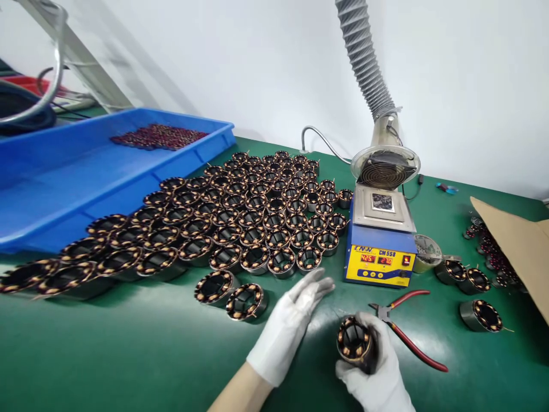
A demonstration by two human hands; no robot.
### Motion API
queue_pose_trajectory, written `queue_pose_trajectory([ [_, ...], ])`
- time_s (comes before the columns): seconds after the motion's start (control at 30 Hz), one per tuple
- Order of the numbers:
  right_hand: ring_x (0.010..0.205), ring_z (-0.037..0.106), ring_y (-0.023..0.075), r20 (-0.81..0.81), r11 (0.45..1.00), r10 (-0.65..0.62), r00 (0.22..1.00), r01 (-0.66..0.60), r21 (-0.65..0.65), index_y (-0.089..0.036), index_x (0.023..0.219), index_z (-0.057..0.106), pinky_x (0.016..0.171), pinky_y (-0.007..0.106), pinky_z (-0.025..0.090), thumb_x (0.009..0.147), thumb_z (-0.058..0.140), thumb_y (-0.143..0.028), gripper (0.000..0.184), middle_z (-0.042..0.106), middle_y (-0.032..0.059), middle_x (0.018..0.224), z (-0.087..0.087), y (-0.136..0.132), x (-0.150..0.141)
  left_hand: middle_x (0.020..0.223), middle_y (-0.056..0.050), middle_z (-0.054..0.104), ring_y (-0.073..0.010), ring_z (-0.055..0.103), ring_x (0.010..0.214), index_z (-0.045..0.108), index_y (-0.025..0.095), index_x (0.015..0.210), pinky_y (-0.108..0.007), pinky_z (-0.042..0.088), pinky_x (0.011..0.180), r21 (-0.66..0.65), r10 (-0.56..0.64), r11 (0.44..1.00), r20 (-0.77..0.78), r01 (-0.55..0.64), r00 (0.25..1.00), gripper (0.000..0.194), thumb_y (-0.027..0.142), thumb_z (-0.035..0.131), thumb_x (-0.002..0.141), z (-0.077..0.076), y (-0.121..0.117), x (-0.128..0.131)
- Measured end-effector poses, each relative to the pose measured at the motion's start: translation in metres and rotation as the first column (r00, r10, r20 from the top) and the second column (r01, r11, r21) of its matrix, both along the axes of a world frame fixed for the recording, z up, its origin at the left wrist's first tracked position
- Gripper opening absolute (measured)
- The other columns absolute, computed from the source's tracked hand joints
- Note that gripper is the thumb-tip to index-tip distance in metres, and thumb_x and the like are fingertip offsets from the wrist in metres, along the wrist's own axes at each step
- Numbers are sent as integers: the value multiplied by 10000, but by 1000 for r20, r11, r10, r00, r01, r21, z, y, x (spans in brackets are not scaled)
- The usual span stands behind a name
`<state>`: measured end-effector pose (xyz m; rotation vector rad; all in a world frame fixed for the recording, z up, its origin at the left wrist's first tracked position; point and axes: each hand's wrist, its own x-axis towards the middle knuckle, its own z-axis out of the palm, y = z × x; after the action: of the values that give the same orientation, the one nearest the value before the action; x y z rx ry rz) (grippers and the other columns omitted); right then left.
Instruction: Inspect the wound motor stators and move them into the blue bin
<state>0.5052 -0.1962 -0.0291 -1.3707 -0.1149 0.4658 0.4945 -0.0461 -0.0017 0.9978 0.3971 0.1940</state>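
The right hand (377, 366), in a white glove, sits low in the frame, right of the middle. Its grip is closed around one round coil ring (355, 343), and the open end of the ring faces up at us. I think this ring is being looked at or made ready, one at a time. The left hand (291, 320) lies flat on the green bench (128, 355) with its fingers spread apart, holding nothing. Its fingertips point up at the big bunch of coil rings (240, 217) in the middle of the frame. Red pliers (407, 329) lie just beside the right hand, maybe touching the glove; it is hard to tell. The next move likely needs a steady hold and a reach for the pliers or the yellow and blue heater box (380, 252) above.
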Motion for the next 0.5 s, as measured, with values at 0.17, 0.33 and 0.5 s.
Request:
queue_pose_trajectory([
  [0.17, 908, 559, 239, 282, 934, -105, 954, 192, -301, -254, 800, 562, 825, 355, 410, 461, 754, -100, 419, 623, 45, 960, -9, 10, -10, 1017, -96, 620, -257, 552, 984, 609, 156, 995, -347, 422, 904, 115, -319, 936, -121, 332, 940, 430, 437, 655, 672, 1, -22, 1],
  [0.33, 891, 587, 227, 446, 892, -15, 895, 213, -398, -252, 738, 494, 767, 333, 448, 519, 725, -151, 334, 636, 53, 962, -10, 8, -8, 810, -45, 652, -180, 607, 738, 625, 163, 845, -251, 476, 721, -202, 55, 977, -53, -65, 997, 398, 451, 729, 591, 9, -13, 8],
  [0.5, 883, 625, 209, 629, 848, 159, 761, 220, -481, -248, 730, 439, 692, 285, 509, 545, 690, -180, 319, 645, 46, 988, -17, -1, -1, 870, -93, 650, -226, 583, 859, 619, 124, 912, -278, 451, 767, -16, -179, 983, -218, 180, 959, 498, 291, 771, 469, 14, 6, 5],
])
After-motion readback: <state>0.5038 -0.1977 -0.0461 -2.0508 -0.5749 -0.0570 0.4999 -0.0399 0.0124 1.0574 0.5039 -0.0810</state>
